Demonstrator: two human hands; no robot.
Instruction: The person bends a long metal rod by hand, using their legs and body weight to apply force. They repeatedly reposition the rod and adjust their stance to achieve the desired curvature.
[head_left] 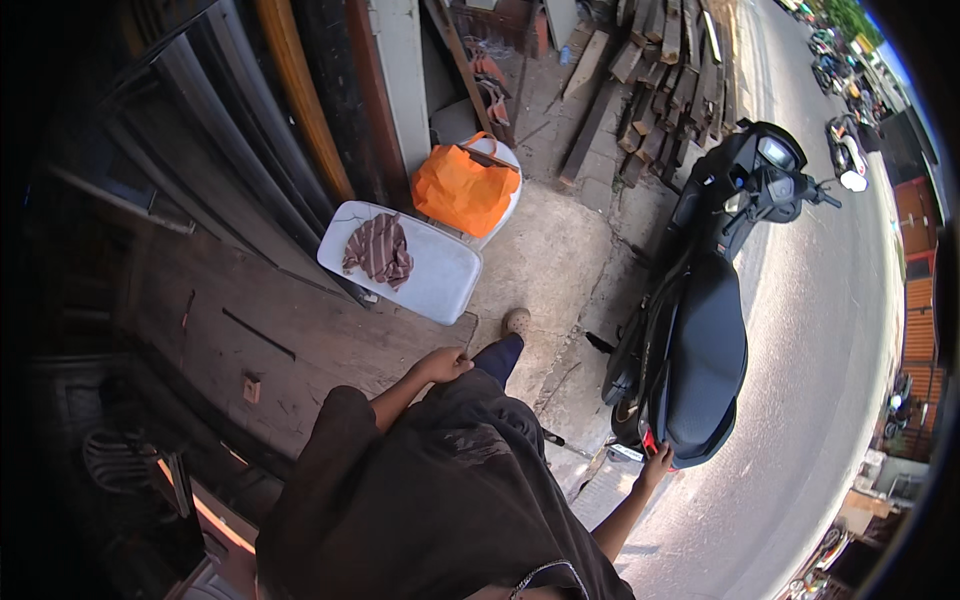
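My left hand (443, 365) hangs by my left thigh with its fingers loosely curled in; nothing shows in it. On the other side, my right hand (656, 466) is low, with thumb and fingers slightly apart and nothing visible between them. It overlaps the tail of a black motor scooter (706, 345) parked at my right; whether it touches the scooter I cannot tell. Ahead on the left stands a white oblong surface (440, 275) with a crumpled brown striped cloth (380, 250) on it. Just behind that, an orange bag (465, 190) rests on a rounded white seat (508, 160).
Stacked timber beams (665, 80) lie ahead beyond the concrete pavement (545, 240). Along the right runs a road (810, 330), with another parked motorbike (848, 150) farther off. A dark folded shutter (225, 130) stands at the left beside a wooden floor (260, 320).
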